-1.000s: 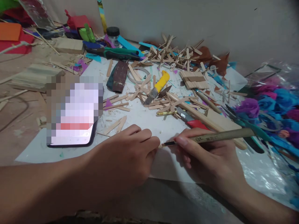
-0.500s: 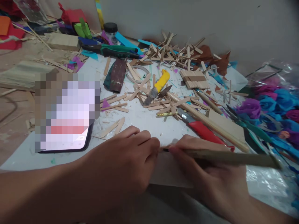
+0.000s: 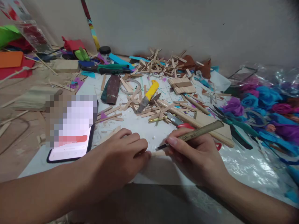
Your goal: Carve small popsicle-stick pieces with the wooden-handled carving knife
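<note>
My right hand grips a slim carving tool with an olive handle and thin dark tip. The tip points left and down, just above a small wooden stick at the near edge of the white sheet. My left hand is closed, its thumb and fingertips pinching the stick's left end. The other end of the stick runs under my right fingers. Beyond the hands lie a yellow-handled knife and a red-handled cutter, partly covered by the right hand.
A lit phone lies to the left. Popsicle sticks are heaped at the back by the wall. Green-handled scissors, a long wooden rod and blue and purple paper flowers occupy the right side.
The view has shifted, with more wall showing. My right hand has tilted the carving tool's handle end upward, and its tip now shows apart from the left fingers. The left hand keeps its pinch.
</note>
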{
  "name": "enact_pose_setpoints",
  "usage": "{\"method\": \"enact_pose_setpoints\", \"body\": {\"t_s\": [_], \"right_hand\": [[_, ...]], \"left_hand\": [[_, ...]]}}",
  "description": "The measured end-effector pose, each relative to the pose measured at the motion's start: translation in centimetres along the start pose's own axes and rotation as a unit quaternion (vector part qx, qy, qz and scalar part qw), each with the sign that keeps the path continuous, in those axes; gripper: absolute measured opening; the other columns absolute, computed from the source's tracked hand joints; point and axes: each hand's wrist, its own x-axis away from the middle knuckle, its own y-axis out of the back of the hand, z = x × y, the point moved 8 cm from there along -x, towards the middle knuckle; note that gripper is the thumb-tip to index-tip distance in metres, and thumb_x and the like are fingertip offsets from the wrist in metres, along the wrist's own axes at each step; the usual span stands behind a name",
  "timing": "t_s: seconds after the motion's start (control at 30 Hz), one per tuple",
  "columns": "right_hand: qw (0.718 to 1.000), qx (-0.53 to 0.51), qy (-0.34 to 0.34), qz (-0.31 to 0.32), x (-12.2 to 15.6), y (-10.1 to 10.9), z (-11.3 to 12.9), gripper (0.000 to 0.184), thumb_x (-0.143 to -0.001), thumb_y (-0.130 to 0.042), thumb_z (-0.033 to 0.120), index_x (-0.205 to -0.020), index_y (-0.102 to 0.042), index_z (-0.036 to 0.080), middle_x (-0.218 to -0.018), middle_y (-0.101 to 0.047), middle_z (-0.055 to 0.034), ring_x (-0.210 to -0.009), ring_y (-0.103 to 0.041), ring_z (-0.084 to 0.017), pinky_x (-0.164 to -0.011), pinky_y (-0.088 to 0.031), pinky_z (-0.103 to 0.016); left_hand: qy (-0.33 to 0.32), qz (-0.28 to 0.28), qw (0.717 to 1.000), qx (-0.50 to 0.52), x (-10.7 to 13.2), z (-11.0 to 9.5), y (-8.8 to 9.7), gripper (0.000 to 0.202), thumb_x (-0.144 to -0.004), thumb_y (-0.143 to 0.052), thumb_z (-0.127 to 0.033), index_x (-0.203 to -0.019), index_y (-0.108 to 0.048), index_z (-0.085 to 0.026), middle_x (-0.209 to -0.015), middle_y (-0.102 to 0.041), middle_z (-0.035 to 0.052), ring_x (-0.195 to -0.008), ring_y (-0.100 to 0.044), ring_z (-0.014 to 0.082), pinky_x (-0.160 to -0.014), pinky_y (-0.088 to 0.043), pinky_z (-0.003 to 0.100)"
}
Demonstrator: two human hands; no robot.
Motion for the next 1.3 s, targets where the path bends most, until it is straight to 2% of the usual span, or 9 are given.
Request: {"method": "enact_pose_setpoints", "body": {"t_s": [0.13, 0.27, 0.4, 0.5, 0.7, 0.8, 0.93, 1.07, 1.3], "right_hand": [[0.999, 0.047, -0.009, 0.021, 0.2, -0.2, 0.6, 0.027, -0.091, -0.101, 0.044, -0.085, -0.089, 0.021, -0.068, -0.072, -0.0012, -0.058, -0.055, -0.010, -0.050, -0.039, -0.021], [0.991, 0.131, 0.009, 0.012, 0.4, -0.5, 1.9, 0.023, -0.087, -0.100, 0.039, -0.076, -0.089, 0.021, -0.060, -0.067, -0.0010, -0.051, -0.050, -0.010, -0.045, -0.035, -0.020], [0.979, 0.197, 0.045, 0.000, 0.7, -0.6, 2.6, 0.023, -0.091, -0.091, 0.037, -0.073, -0.087, 0.023, -0.055, -0.064, 0.0000, -0.049, -0.048, -0.011, -0.042, -0.030, -0.021], [0.976, 0.207, 0.061, 0.012, 0.8, -0.7, 2.5, 0.020, -0.091, -0.089, 0.033, -0.074, -0.087, 0.025, -0.060, -0.070, -0.0010, -0.053, -0.054, -0.013, -0.047, -0.039, -0.022], [0.974, 0.218, 0.057, 0.016, 0.9, -0.7, 2.3, 0.020, -0.092, -0.087, 0.033, -0.074, -0.087, 0.024, -0.065, -0.075, -0.0029, -0.056, -0.059, -0.015, -0.049, -0.043, -0.025], [0.977, 0.206, 0.050, 0.012, 1.0, -0.8, 2.3, 0.019, -0.092, -0.087, 0.033, -0.075, -0.087, 0.023, -0.065, -0.075, -0.0037, -0.055, -0.061, -0.015, -0.049, -0.045, -0.025], [0.979, 0.200, 0.049, -0.006, 1.0, -0.8, 2.7, 0.019, -0.089, -0.089, 0.033, -0.073, -0.086, 0.022, -0.058, -0.071, -0.0021, -0.048, -0.055, -0.012, -0.043, -0.040, -0.020], [0.968, 0.238, 0.072, -0.035, 0.8, -0.7, 3.4, 0.019, -0.089, -0.088, 0.032, -0.072, -0.087, 0.023, -0.055, -0.071, -0.0021, -0.045, -0.055, -0.011, -0.041, -0.042, -0.018], [0.949, 0.292, 0.105, -0.064, 1.1, -0.7, 4.0, 0.021, -0.088, -0.085, 0.030, -0.068, -0.086, 0.024, -0.052, -0.072, -0.0011, -0.044, -0.056, -0.011, -0.040, -0.044, -0.016]], "left_hand": [[0.052, -0.002, 0.997, 0.063, -0.3, 0.8, -0.1, 0.033, -0.116, -0.054, -0.011, -0.086, -0.067, -0.019, -0.086, -0.064, -0.0014, -0.082, -0.062, 0.0183, -0.076, -0.044, 0.034], [0.135, -0.020, 0.987, 0.089, -0.2, 1.6, 0.3, 0.030, -0.110, -0.051, -0.009, -0.088, -0.067, -0.020, -0.080, -0.062, -0.0022, -0.070, -0.060, 0.0179, -0.065, -0.041, 0.035], [0.037, 0.003, 0.997, 0.066, 0.2, -0.3, 0.7, 0.023, -0.109, -0.054, -0.012, -0.097, -0.072, -0.019, -0.094, -0.070, 0.0022, -0.081, -0.062, 0.0224, -0.074, -0.046, 0.041], [-0.030, 0.008, 0.999, 0.042, 0.6, -1.8, 0.8, 0.017, -0.113, -0.059, -0.019, -0.104, -0.073, -0.019, -0.103, -0.073, 0.0031, -0.091, -0.064, 0.0241, -0.084, -0.048, 0.045], [-0.024, -0.002, 1.000, -0.014, 0.5, -1.9, 0.1, 0.043, -0.127, -0.042, -0.042, -0.129, -0.078, -0.019, -0.118, -0.079, 0.0019, -0.107, -0.071, 0.0259, -0.097, -0.050, 0.047], [-0.027, -0.007, 0.999, -0.027, 0.5, -1.7, 0.3, 0.046, -0.124, -0.050, -0.052, -0.130, -0.080, -0.017, -0.125, -0.082, 0.0052, -0.113, -0.073, 0.0281, -0.101, -0.051, 0.048], [-0.023, 0.040, 0.998, -0.047, 0.7, -1.7, 0.2, 0.060, -0.113, -0.069, -0.064, -0.147, -0.074, -0.015, -0.157, -0.074, 0.0119, -0.149, -0.060, 0.0330, -0.124, -0.044, 0.051], [-0.027, 0.056, 0.997, -0.042, 0.9, -1.9, 0.5, 0.068, -0.108, -0.072, -0.066, -0.155, -0.069, -0.017, -0.171, -0.064, 0.0138, -0.161, -0.053, 0.0349, -0.129, -0.043, 0.055], [-0.024, 0.073, 0.997, -0.020, 1.0, -1.7, 0.0, 0.064, -0.113, -0.064, -0.065, -0.156, -0.069, -0.017, -0.172, -0.062, 0.0137, -0.162, -0.054, 0.0330, -0.131, -0.043, 0.052]]}}
